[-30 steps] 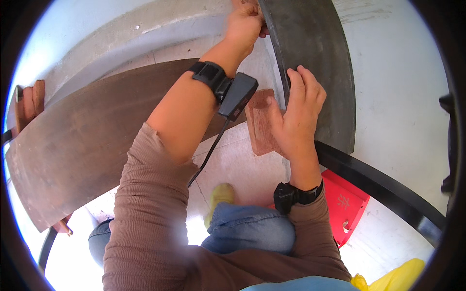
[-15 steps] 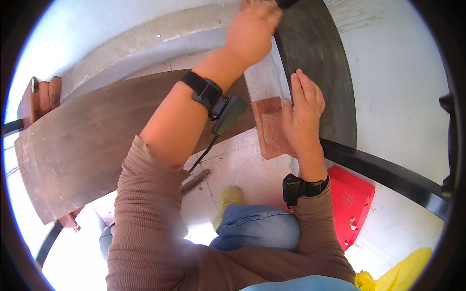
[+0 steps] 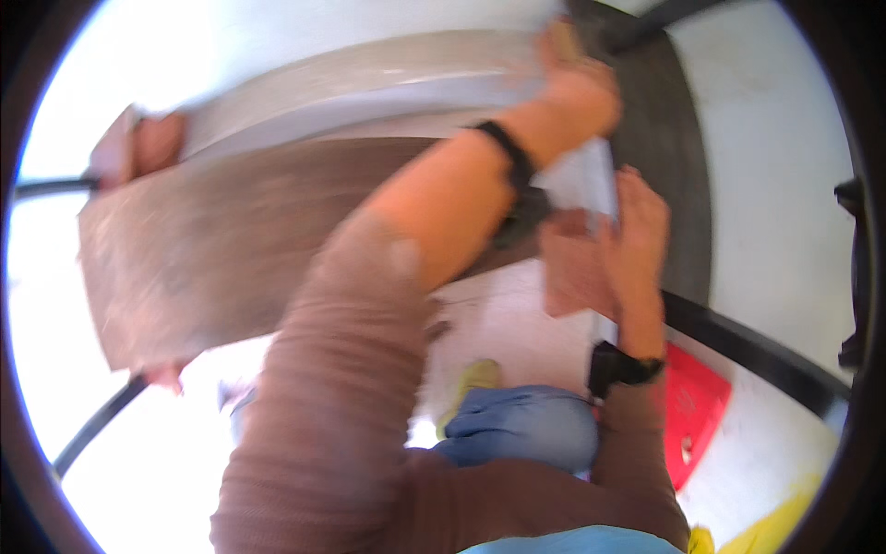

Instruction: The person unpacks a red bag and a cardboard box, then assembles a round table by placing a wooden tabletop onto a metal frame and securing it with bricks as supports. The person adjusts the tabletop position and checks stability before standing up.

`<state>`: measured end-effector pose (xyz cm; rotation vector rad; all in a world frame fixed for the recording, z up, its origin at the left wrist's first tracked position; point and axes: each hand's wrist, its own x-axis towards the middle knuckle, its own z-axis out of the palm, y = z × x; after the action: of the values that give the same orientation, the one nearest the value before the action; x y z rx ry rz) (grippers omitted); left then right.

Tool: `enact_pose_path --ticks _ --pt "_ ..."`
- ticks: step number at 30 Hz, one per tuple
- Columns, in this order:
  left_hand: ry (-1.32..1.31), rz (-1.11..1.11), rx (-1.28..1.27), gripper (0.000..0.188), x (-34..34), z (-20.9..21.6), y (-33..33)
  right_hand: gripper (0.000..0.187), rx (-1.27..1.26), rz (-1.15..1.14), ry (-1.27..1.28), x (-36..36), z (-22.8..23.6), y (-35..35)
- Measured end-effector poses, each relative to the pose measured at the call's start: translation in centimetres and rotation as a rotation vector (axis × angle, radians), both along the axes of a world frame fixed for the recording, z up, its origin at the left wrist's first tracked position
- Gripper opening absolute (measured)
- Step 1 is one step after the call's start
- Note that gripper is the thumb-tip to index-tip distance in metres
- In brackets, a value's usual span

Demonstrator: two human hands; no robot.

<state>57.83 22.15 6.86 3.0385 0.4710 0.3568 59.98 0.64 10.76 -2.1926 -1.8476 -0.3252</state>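
Observation:
My left hand (image 3: pixel 586 88) reaches up to the far end of a dark board (image 3: pixel 685 212). It is smeared by motion, but its fingers look curled round a tan piece (image 3: pixel 565 42) whose kind I cannot make out. My right hand (image 3: pixel 641 226) lies on the near part of the dark board's left edge, fingers stretched out and thumb apart. Beside that thumb is a reddish-brown block (image 3: pixel 572 272). Black straps with small devices sit on both wrists.
A wide brown board (image 3: pixel 221 249) spans the left, with reddish-brown pieces (image 3: pixel 157 143) at its far corner. A black bar (image 3: pixel 752 346) runs along the right, above a red box (image 3: pixel 694 406). Yellow material (image 3: pixel 775 526) lies low at right. A pale wall rises behind.
The whole view has shifted, so most things stand farther right, and it is blurred. My left hand has moved somewhat nearer along the dark board. My right hand keeps its place on the board.

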Motion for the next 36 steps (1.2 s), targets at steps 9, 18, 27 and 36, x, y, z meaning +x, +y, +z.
enact_pose_path --ticks 9,18,27,36 --pt "0.085 0.038 -0.119 0.071 -23.0 -3.3 1.9 0.055 -0.04 -0.021 0.047 1.4 -1.2 -1.8" --pt "0.321 0.932 0.216 0.065 -52.9 6.2 9.5 0.059 -0.103 -0.082 -0.019 1.2 -1.4 -1.8" --pt "0.521 0.918 0.307 0.059 -54.3 7.5 13.3 0.054 -0.119 -0.013 -0.105 2.4 -1.8 -1.9" --pt "0.591 0.909 -0.144 0.055 -53.7 10.2 13.6 0.048 -0.11 0.119 -0.071 4.9 -2.4 -2.3"
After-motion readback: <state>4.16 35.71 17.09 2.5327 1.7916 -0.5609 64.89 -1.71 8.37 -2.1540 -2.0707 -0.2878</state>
